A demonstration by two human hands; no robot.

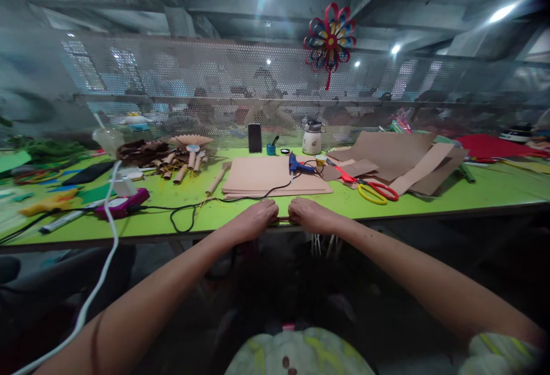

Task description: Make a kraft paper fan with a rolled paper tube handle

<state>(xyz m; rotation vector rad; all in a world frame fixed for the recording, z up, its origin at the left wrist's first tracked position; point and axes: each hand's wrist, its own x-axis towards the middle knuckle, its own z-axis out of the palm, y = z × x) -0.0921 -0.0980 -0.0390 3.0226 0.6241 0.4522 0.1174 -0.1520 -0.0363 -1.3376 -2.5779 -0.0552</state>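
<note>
At the table's front edge my left hand [258,218] and my right hand [310,215] are close together, fingers curled down. Between them shows a narrow brown paper strip [282,218], gripped at both ends; its shape under the fingers is hidden. Just beyond my hands lies a stack of brown paper sheets [258,177]. A blue glue gun [296,164] rests on the stack, its black cord running left. Right of the stack are scissors [378,190] with red and yellow handles.
Large brown paper pieces [395,154] lie at the right. Rolled paper tubes [191,160] are heaped at the back left. A purple power strip [124,203] with a white cable [112,249] sits at the left. A jar [312,137] and a phone [255,138] stand by the mesh screen.
</note>
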